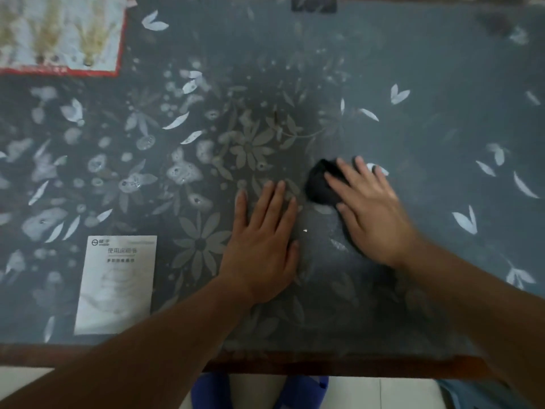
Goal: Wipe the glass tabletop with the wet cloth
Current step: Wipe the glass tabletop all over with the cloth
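The glass tabletop (427,84) covers a grey-blue floral sheet and fills most of the view. A dark bunched cloth (320,185) lies on the glass just right of centre. My right hand (371,211) presses flat on the cloth's right part, fingers spread over it, with the cloth's left end showing beyond my fingertips. My left hand (262,243) rests palm down on the glass beside the cloth, fingers together and holding nothing. Both forearms reach in from the bottom of the view.
A white printed leaflet (116,284) lies at the front left. A red-edged picture (62,33) sits at the far left corner. The table's brown wooden edge (295,364) runs along the bottom, with blue slippers (212,391) on the pale floor below.
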